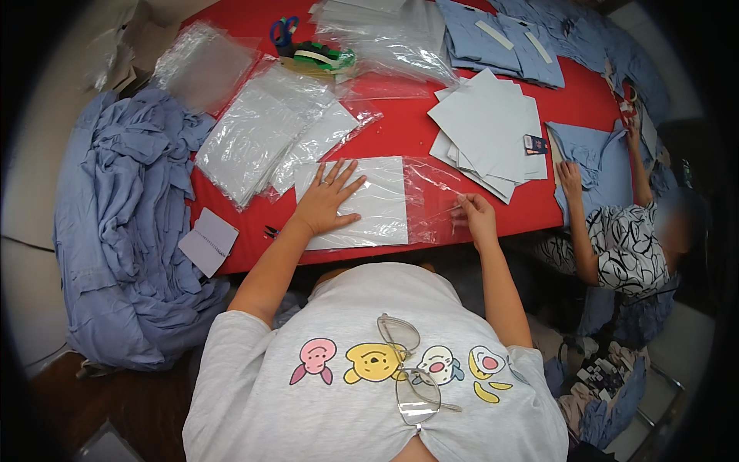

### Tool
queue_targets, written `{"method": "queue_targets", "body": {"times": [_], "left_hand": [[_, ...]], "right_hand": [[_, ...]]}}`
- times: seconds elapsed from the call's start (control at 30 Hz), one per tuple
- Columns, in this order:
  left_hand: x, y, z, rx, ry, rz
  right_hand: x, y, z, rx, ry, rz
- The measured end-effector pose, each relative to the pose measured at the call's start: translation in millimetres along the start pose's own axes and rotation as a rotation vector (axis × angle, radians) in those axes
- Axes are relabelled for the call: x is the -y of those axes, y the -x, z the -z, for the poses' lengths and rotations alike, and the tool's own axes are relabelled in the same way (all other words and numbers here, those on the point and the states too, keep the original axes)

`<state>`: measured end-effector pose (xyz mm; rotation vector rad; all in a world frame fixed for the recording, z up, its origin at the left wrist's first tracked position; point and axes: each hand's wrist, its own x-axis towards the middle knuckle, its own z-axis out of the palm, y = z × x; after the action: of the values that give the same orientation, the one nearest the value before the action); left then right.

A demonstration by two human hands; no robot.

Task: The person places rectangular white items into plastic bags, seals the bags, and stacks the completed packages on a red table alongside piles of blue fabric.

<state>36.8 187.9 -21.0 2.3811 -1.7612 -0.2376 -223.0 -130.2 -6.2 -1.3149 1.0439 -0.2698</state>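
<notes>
A white card sheet [385, 196] lies inside a clear plastic bag [433, 189] at the near edge of the table. My left hand [325, 202] presses flat on the bagged card, its fingers spread. At the bag's loose right end, which reaches past the card, my right hand [479, 219] pinches the thin film between thumb and fingers. Left of and beyond my left hand is a pile of bagged white cards [258, 131]. A loose stack of bare white cards [493, 127] sits beyond my right hand, slightly fanned.
On the red table [400, 115] are scissors [284, 32], a green tape dispenser [319, 55], empty bags [204, 65] and folded blue shirts [493, 42]. Heaped blue garments [127, 231] and a notebook [208, 241] flank the left. A co-worker [616, 239] handles a shirt at right.
</notes>
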Motion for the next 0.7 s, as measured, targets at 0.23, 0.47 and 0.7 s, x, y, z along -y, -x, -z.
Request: {"method": "queue_targets", "body": {"times": [0.23, 0.47, 0.7], "left_hand": [[0, -2, 1, 0.001, 0.011, -0.021], [1, -3, 2, 0.021, 0.029, 0.004], [4, 1, -1, 0.019, 0.034, 0.013]], "right_hand": [[15, 2, -43, -0.01, 0.042, 0.265], [21, 3, -103, 0.325, -0.068, -0.435], [16, -5, -84, 0.293, 0.508, 0.047]]}}
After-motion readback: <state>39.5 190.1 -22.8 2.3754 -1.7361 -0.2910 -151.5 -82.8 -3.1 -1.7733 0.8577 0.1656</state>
